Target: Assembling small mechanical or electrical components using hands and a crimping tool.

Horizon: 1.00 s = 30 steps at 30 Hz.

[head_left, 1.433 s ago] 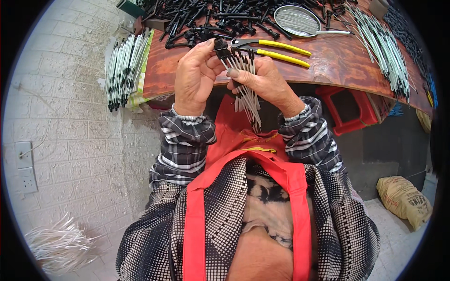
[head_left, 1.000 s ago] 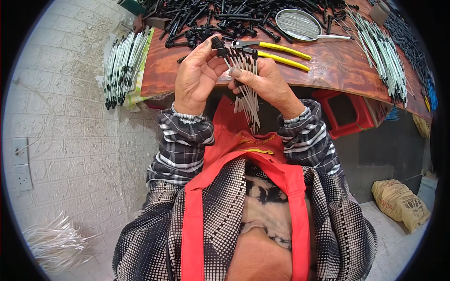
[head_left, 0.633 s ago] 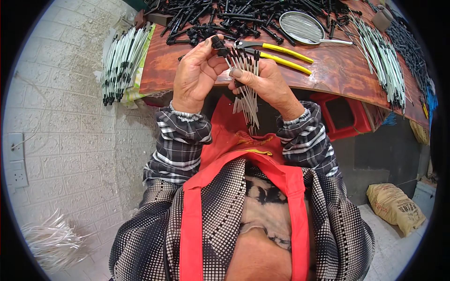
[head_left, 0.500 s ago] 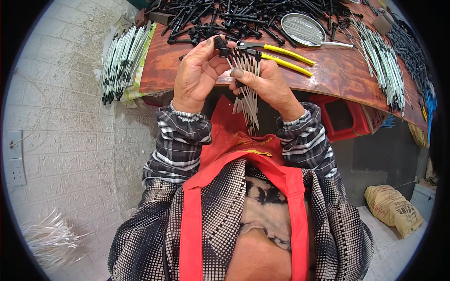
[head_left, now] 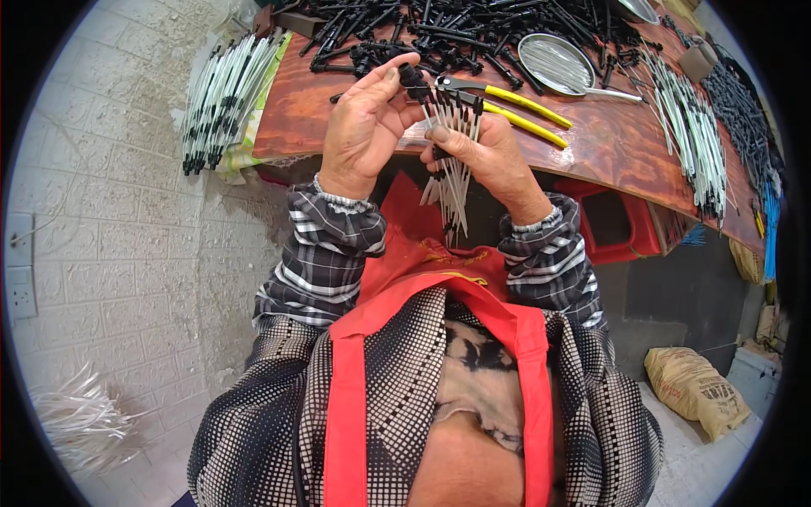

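A red plastic stool point(head_left: 647, 226) shows beneath the wooden tabletop point(head_left: 612, 150) at right. Farther down, a tan printed sack point(head_left: 697, 393) lies on the pale floor point(head_left: 676, 452), near a grey-blue bin point(head_left: 753, 382). At left, a socket point(head_left: 21, 291) sits on the white brick-patterned wall point(head_left: 139, 253); thin white strips point(head_left: 84, 427) spread below.

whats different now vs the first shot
The view has turned: the table looks rotated slightly clockwise, with the pliers lower and further right in the picture. On the left hand, a finger now shows stretched beyond the thumb, by the black piece. Nothing was visibly taken up or let go. Unchanged: the right hand grips the white sticks.
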### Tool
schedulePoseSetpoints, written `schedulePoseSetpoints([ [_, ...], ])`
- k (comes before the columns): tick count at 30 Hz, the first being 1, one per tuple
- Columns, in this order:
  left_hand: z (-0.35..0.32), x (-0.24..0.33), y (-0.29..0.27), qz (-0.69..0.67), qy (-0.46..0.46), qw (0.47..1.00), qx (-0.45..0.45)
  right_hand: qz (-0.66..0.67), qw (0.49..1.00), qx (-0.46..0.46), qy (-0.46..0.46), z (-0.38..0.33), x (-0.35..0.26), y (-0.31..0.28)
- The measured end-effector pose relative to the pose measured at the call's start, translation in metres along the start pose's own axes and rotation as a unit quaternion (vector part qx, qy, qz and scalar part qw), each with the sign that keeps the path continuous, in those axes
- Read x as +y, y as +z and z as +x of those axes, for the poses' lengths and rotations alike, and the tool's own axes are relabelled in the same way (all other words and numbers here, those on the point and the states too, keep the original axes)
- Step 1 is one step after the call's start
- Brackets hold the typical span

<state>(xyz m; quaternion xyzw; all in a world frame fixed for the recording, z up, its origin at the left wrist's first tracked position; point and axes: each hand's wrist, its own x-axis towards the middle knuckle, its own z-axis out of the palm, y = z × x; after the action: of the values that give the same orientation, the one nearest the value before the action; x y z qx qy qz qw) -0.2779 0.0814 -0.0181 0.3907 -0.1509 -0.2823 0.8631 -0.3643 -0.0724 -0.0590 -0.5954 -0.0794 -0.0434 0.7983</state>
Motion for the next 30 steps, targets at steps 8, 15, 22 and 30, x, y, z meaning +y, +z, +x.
schedulePoseSetpoints([
  [8, -0.001, 0.001, -0.004, -0.032, -0.014, 0.999, -0.006, 0.002, 1.0, -0.002, -0.003, 0.0, 0.001, 0.0],
  [15, 0.0, -0.003, -0.009, -0.036, -0.007, 0.999, -0.014, -0.012, 1.0, -0.004, -0.007, 0.0, -0.001, 0.001],
  [22, 0.001, -0.003, -0.017, -0.041, -0.037, 0.997, -0.05, -0.015, 1.0, 0.001, 0.001, -0.001, -0.001, 0.001],
  [30, -0.001, -0.002, -0.01, -0.021, -0.011, 0.999, -0.039, -0.017, 0.999, -0.022, 0.025, -0.001, -0.003, -0.002],
])
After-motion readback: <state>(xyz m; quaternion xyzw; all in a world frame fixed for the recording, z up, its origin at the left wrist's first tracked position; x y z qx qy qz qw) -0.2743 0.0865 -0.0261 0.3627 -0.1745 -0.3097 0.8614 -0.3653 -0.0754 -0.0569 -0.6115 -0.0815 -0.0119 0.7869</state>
